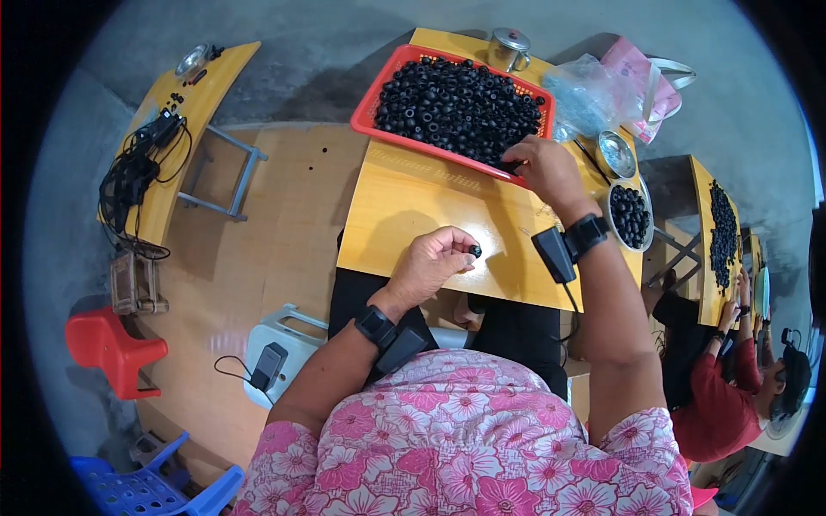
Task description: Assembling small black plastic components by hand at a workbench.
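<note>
My left hand (pixel 434 261) is over the near part of the yellow table (pixel 413 206), with thumb and fingers pinched on a small round black bead-like piece (pixel 475 250). My right hand (pixel 551 172) reaches to the near right corner of a red plastic basket (pixel 469 163). Its fingers are bent together at the rim, next to something dark; whether they grip it is too small to make out. Many small black pieces (pixel 447 103), some with a hole showing, fill the basket. Both wrists wear black bands with small boxes attached.
Right of my right forearm stand a bowl of black pieces (pixel 630 217) and a metal bowl (pixel 616 153). Behind are a lidded metal mug (pixel 509 50), clear plastic bags (pixel 589 95) and a pink bag (pixel 641 73). A person in red (pixel 718 396) works at a table far right.
</note>
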{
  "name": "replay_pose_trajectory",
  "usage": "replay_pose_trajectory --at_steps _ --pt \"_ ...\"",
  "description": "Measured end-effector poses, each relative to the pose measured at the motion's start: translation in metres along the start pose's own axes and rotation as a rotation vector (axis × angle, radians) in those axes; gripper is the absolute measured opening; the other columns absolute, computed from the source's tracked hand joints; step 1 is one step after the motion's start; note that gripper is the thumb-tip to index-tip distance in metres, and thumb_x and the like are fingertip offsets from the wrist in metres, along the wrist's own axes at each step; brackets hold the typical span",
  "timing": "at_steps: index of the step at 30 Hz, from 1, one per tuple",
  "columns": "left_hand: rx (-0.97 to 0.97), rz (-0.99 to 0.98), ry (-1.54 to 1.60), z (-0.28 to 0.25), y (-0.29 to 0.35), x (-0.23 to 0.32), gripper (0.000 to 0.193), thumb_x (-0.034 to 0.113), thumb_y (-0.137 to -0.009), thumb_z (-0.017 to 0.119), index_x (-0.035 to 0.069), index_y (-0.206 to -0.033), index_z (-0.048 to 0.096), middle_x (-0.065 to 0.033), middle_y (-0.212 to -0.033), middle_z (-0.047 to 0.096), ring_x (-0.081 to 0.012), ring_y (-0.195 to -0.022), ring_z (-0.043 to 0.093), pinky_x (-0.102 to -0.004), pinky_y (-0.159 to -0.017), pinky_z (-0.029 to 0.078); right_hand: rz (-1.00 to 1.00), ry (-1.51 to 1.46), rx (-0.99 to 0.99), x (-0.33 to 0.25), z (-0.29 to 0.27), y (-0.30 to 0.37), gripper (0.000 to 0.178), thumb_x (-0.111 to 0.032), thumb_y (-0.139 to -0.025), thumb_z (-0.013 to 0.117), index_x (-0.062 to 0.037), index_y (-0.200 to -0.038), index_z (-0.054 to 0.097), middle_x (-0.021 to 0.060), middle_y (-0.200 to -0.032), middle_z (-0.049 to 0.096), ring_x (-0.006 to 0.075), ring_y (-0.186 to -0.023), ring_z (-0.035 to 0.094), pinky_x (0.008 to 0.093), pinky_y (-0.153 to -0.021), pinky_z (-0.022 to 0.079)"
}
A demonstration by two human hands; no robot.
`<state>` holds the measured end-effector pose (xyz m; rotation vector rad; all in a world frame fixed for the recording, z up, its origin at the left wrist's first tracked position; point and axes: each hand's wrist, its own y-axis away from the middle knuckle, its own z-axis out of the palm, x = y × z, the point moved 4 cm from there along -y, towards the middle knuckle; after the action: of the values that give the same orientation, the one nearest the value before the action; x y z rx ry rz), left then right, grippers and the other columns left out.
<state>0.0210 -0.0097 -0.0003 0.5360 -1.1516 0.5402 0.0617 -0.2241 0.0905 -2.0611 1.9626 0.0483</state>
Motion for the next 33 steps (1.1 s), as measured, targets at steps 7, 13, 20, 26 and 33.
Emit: replay_pose_trajectory --at_steps 7,13,20,26,33 --pt "0.003 -0.006 0.027 0.001 0.002 0.003 0.016 0.004 -0.087 0.06 -0.001 -0.102 0.06 -0.0013 -0.091 0.061 -0.008 -0.083 0.06 -0.0223 -0.078 0.051 -0.067 0.129 -0.257 -0.003 0.005 -0.018 0.021 -0.01 -0.07 0.068 -0.0159 -0.09 0.072 0.0066 -0.091 0.068 0.0265 -0.087 0.064 0.0367 -0.074 0.053" --pt "0.006 -0.007 0.039 0.0 0.0 0.001 0.015 0.003 -0.087 0.06 0.0 -0.102 0.061 -0.0013 -0.09 0.062 -0.0077 -0.083 0.061 -0.0222 -0.077 0.051 -0.113 0.062 -0.263 0.01 0.022 -0.025 0.02 -0.009 -0.069 0.066 -0.0128 -0.087 0.072 0.0105 -0.085 0.068 0.0288 -0.083 0.065 0.0365 -0.074 0.052" --pt "-0.011 -0.002 -0.016 -0.002 -0.004 0.0 0.015 0.002 -0.088 0.06 0.0 -0.103 0.059 -0.0022 -0.093 0.061 -0.0081 -0.083 0.061 -0.0223 -0.077 0.052 -0.189 0.08 -0.3 0.016 0.03 -0.033 0.014 -0.004 -0.07 0.062 -0.0067 -0.082 0.068 0.0152 -0.081 0.066 0.0324 -0.082 0.064 0.0397 -0.07 0.051" --pt "0.016 -0.005 0.021 -0.002 -0.001 -0.001 0.015 0.002 -0.087 0.061 0.0 -0.102 0.06 -0.0019 -0.091 0.061 -0.0077 -0.082 0.06 -0.0216 -0.077 0.052 -0.141 0.043 -0.36 0.012 0.026 -0.032 0.014 -0.004 -0.072 0.062 -0.0055 -0.085 0.066 0.0158 -0.083 0.065 0.0328 -0.083 0.063 0.0391 -0.073 0.05" --pt "0.008 0.004 0.018 0.0 -0.002 -0.004 0.015 0.003 -0.088 0.06 0.0 -0.103 0.059 -0.0027 -0.093 0.061 -0.0084 -0.082 0.06 -0.0225 -0.076 0.052 -0.243 -0.16 -0.001 0.01 0.011 -0.01 0.02 0.002 -0.078 0.06 -0.0052 -0.095 0.066 0.0118 -0.09 0.063 0.0282 -0.085 0.061 0.0343 -0.077 0.049"
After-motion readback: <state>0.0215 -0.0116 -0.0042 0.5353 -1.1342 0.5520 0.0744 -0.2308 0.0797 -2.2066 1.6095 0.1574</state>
